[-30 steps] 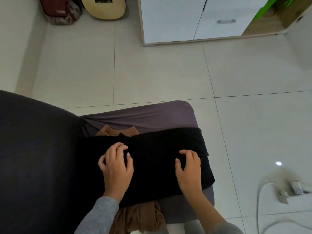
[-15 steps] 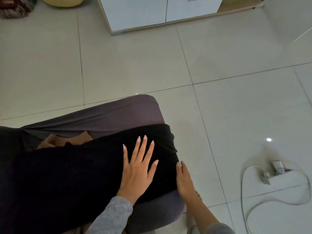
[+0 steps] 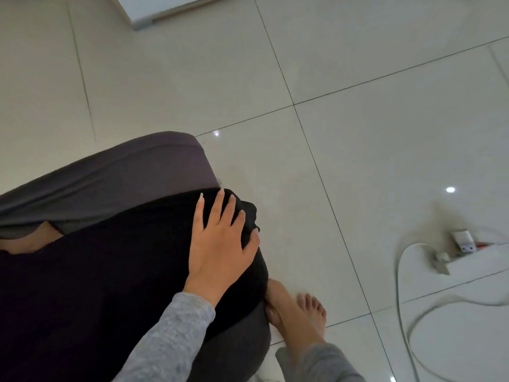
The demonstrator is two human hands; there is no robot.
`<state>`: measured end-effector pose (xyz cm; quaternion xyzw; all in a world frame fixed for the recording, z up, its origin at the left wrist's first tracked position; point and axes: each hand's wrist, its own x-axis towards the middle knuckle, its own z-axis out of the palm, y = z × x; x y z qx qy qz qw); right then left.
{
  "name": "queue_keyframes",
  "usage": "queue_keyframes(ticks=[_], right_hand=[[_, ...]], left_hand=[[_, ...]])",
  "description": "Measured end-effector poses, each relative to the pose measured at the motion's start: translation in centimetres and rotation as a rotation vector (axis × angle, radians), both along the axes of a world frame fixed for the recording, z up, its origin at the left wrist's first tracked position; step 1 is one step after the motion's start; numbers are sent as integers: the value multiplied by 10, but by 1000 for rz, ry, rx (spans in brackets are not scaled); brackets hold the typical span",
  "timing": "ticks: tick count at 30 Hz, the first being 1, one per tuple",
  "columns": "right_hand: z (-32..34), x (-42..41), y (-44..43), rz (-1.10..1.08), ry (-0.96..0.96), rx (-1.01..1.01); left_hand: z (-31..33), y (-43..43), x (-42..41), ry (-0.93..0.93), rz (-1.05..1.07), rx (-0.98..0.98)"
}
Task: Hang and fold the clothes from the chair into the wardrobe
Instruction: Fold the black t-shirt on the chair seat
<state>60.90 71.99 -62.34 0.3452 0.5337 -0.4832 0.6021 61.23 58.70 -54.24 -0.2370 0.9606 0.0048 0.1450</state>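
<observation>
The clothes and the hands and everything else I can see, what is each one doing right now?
Black garment: folded flat on the chair seat.
Brown garment: under the black one, only a bit showing.
Left hand: open, fingers spread, flat on the black garment.
Right hand: at the garment's edge, fingers tucked under, grip hidden.
Chair: covered in grey fabric.
Power strip: on the floor, white cable plugged in.

Pale glossy floor tiles (image 3: 385,133) fill most of the view, crossed by thin dark grout lines. Small bright spots of light reflect off them toward 3 o'clock and near centre. At 12 o'clock sits the white base of a cabinet (image 3: 143,12). At 4 o'clock, a white power strip (image 3: 465,242) lies with a looping white cable (image 3: 399,285).
</observation>
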Motion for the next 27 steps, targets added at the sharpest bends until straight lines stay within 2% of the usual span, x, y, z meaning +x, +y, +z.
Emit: queue_keyframes(ticks=[2,8,10,12,15,18,20,24,27], right_hand=[[0,-6,-6,-148,-61,-27],[12,-55,-10,-638,-29,-245],[19,-79,-10,-697,3,-321],[24,-97,-11,-659,60,-355],[29,-109,-16,-565,93,-404],[38,-111,-19,-494,111,-454],[43,-109,-23,-415,157,-469],[61,-106,-34,-232,294,-451],[79,-105,-38,-180,318,-419]], left_hand=[[-2,3,-5,-5,18,-19],[-9,18,-18,19,92,-11],[-11,25,-22,30,116,27],[-10,33,-30,18,160,113],[-14,41,-50,40,310,396],[-21,43,-71,135,629,914],[-20,43,-81,246,841,1169],[5,47,-82,512,1171,1476],[20,43,-75,706,1194,1667]])
